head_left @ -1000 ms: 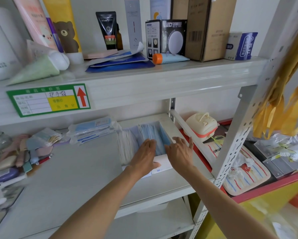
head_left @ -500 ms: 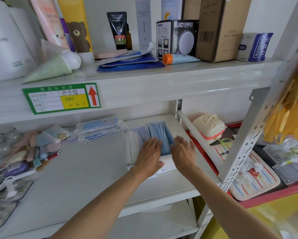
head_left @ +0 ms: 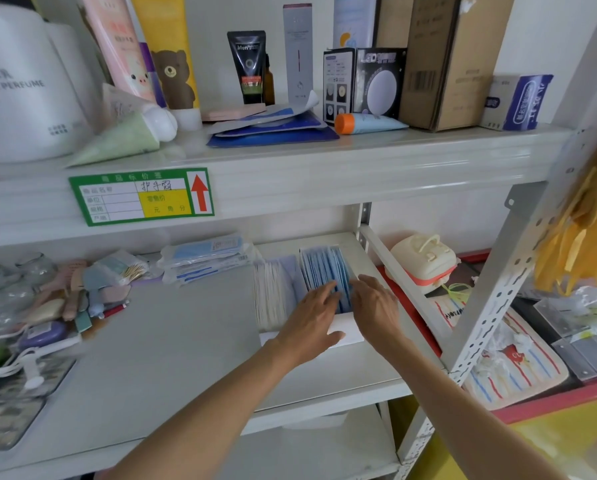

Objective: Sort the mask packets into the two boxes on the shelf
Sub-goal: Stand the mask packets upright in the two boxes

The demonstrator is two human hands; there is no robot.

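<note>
On the middle shelf (head_left: 172, 344), toward its right end, two open white boxes side by side: left box (head_left: 273, 336) packed with white packets (head_left: 271, 292), right box (head_left: 347, 332) packed with blue packets (head_left: 324, 268), all standing on edge in rows running front to back, so long axis of each row pointing away from the body. Both hands over the right box's near end: left hand (head_left: 316, 318) spread flat with fingertips on the blue packets, thumb against the box front; right hand (head_left: 373, 306) just beside it, fingers curved down at the blue row's right edge. Neither clamped on a packet as far as can be told; fingers loose and apart, more pressing and straightening than gripping. Farther left, near the back, one loose pile (head_left: 205, 259) of blue-and-white packets lying flat, apparently unsorted; exact number within too blurred to count. Pile left of both hands, left hand nearer, so likely a leftward reach across the white box next. Two boxes, two hands, one pile.
</note>
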